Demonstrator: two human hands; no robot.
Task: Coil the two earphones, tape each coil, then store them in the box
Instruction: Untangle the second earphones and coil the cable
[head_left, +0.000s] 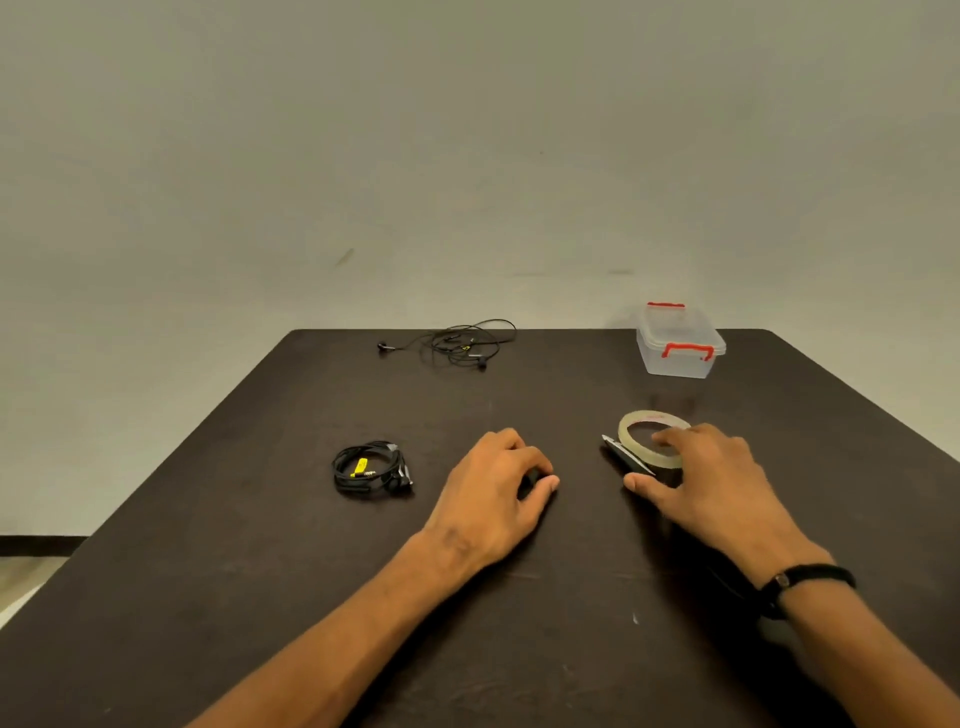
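A black earphone coil (371, 470) bound with a strip of yellow tape lies on the dark table (260, 571), left of my hands. A second black earphone (457, 345) lies loose and tangled near the table's far edge. The clear plastic box (678, 343) with red latches stands shut at the far right. My left hand (498, 478) rests on the table with its fingers curled under and nothing visible in it. My right hand (711, 478) lies spread over the near rim of the tape roll (644, 421), index fingertip inside the ring, thumb apart on the table.
A black cutting tool with a metal tip (621, 454) lies against the tape roll's left side, partly under my right hand. A black band is on my right wrist. A plain wall rises behind the table; floor shows at the left.
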